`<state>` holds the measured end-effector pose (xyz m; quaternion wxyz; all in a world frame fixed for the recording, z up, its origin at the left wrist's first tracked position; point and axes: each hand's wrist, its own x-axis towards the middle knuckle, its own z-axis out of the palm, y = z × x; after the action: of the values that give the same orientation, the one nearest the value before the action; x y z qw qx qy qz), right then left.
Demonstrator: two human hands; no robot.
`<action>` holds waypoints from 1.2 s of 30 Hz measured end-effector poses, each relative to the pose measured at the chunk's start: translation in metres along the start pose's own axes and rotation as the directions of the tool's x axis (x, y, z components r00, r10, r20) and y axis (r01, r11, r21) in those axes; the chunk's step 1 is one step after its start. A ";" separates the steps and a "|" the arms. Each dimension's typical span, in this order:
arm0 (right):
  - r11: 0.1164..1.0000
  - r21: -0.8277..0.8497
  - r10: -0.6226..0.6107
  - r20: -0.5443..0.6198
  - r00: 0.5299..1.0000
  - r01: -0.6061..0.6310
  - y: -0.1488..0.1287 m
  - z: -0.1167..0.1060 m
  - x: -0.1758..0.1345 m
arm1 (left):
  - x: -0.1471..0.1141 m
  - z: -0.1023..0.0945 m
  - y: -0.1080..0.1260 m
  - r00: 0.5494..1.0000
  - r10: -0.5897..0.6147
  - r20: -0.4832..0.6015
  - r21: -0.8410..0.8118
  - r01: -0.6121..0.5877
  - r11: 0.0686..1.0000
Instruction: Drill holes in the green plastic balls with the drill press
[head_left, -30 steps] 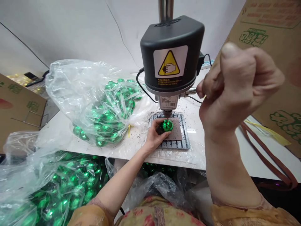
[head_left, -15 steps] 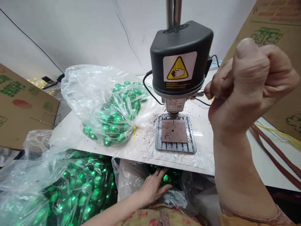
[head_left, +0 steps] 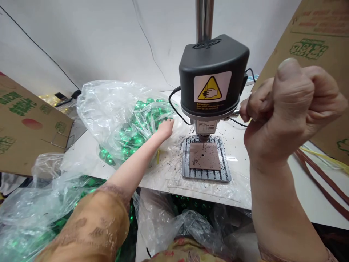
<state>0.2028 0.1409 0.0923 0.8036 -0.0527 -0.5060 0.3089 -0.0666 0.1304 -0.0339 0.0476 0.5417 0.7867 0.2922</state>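
Note:
A small bench drill press stands on the table, black-headed with a yellow warning label. Its drill bit points down at a brown square board with a hole in it, lying on the slotted metal base. My right hand is closed in a fist at the machine's right side, round the feed handle, most of which it hides. My left hand is at the right edge of a clear plastic bag of shiny green faceted balls. Its fingers curl downward, and what they hold is hidden.
Dark shavings lie round the base on the white table. More green balls show in plastic below the table's front edge. A cardboard box stands left, another box right. Brown straps lie on the right.
My left hand has gone from the green balls below the table edge up and forward to the bag on the table. My right hand stays at the handle. The view has shifted slightly.

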 end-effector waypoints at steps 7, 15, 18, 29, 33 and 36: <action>1.000 -0.011 0.010 0.003 1.000 -0.010 -0.001 0.001 -0.002 | 0.016 0.007 -0.025 0.993 -0.106 -0.053 -0.109 0.100 0.989; 0.999 0.011 0.035 0.002 0.999 -0.035 -0.005 0.000 -0.004 | -0.051 -0.025 0.015 0.997 0.063 0.042 -0.375 -0.043 0.926; 0.998 0.011 0.065 0.001 0.998 -0.065 -0.009 0.001 -0.006 | -0.089 -0.023 0.033 0.983 0.076 0.166 -0.721 0.069 0.690; 0.995 -0.083 0.062 0.035 0.997 -0.059 -0.006 -0.002 -0.006 | -0.127 0.030 0.044 0.974 0.082 0.213 -0.767 0.115 0.631; 0.988 -0.126 0.089 0.036 0.995 -0.084 -0.005 -0.003 -0.007 | -0.129 0.034 0.051 0.974 0.089 0.209 -0.668 0.076 0.740; 0.999 -0.019 0.044 0.029 0.999 -0.044 -0.003 -0.003 -0.007 | -0.129 0.033 0.058 0.975 0.108 0.196 -0.577 0.025 0.817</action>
<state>0.2045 0.1357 0.0867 0.7885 -0.0669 -0.5194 0.3225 0.0470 0.0441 -0.0630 0.2893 0.5479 0.6393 0.4553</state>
